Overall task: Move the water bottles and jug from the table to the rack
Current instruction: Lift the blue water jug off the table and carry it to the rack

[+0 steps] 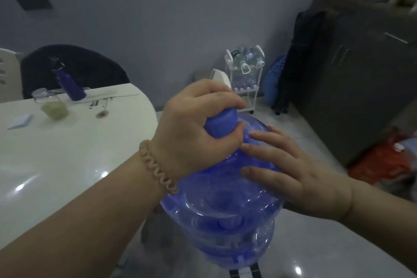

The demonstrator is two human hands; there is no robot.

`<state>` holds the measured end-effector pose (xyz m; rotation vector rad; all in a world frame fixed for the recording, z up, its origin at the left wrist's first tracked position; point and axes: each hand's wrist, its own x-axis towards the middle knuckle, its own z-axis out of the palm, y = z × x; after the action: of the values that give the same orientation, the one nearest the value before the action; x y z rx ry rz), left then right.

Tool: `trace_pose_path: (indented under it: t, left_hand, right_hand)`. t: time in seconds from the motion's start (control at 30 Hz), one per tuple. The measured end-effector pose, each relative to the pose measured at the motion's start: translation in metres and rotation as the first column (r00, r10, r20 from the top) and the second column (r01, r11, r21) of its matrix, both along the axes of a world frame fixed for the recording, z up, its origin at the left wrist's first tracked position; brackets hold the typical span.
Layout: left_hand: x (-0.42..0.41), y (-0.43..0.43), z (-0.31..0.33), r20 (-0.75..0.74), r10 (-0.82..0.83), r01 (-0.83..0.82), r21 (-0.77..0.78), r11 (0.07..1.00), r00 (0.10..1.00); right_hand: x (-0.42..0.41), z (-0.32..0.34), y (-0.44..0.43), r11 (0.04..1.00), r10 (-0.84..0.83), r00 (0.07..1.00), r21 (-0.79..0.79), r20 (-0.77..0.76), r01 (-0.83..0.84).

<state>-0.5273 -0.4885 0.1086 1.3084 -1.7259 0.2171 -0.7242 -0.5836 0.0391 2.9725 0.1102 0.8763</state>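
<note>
Big blue translucent water jug (225,189) off the table (67,153), up in the air over the floor, looks empty so probably light but bulky and kinda slick. Left hand (194,124) clamped round the blue cap (222,123) and neck, right hand (291,169) just spread flat on the shoulder, not gripping. Probably best held neck plus a palm low on the body for the carry to the white rack (244,79) by the wall.

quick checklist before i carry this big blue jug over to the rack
1. Left hand wrapped around the jug's cap: ok.
2. Right hand steadying the jug: only flat on its shoulder, not ok.
3. Cap sealed: cannot tell.
4. Floor path to the rack: looks clear, ok.
5. Free space on the rack: its tiers already hold bottles, cannot tell.
6. Blue bottle left on the table: not ok.
</note>
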Motion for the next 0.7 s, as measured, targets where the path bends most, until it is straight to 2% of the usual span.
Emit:
trace_pose_path:
  t: [0.2, 0.37, 0.53, 0.7]
  left_hand:
    - [-0.098, -0.1, 0.002, 0.009, -0.013, 0.013, 0.01, 1.0, 1.0]
    - [-0.154, -0.172, -0.007, -0.058, -0.003, -0.001, -0.074, 0.997, 0.998]
    - [-0.177, -0.231, -0.015, -0.087, -0.018, 0.008, -0.112, 0.994, 0.996]
    - [-0.172, -0.296, -0.03, -0.098, -0.037, 0.03, -0.065, 0.997, 0.995]
  right_hand:
    - [-0.102, 0.009, -0.086, 0.998, -0.033, 0.999, 0.046, -0.025, 0.034]
    - [-0.164, 0.019, -0.164, 0.997, -0.035, 0.996, -0.071, -0.086, 0.029]
    - [-0.189, 0.013, -0.229, 0.987, -0.052, 0.991, -0.158, -0.126, 0.032]
    - [-0.185, -0.006, -0.289, 0.991, -0.075, 0.987, -0.124, -0.139, 0.058]
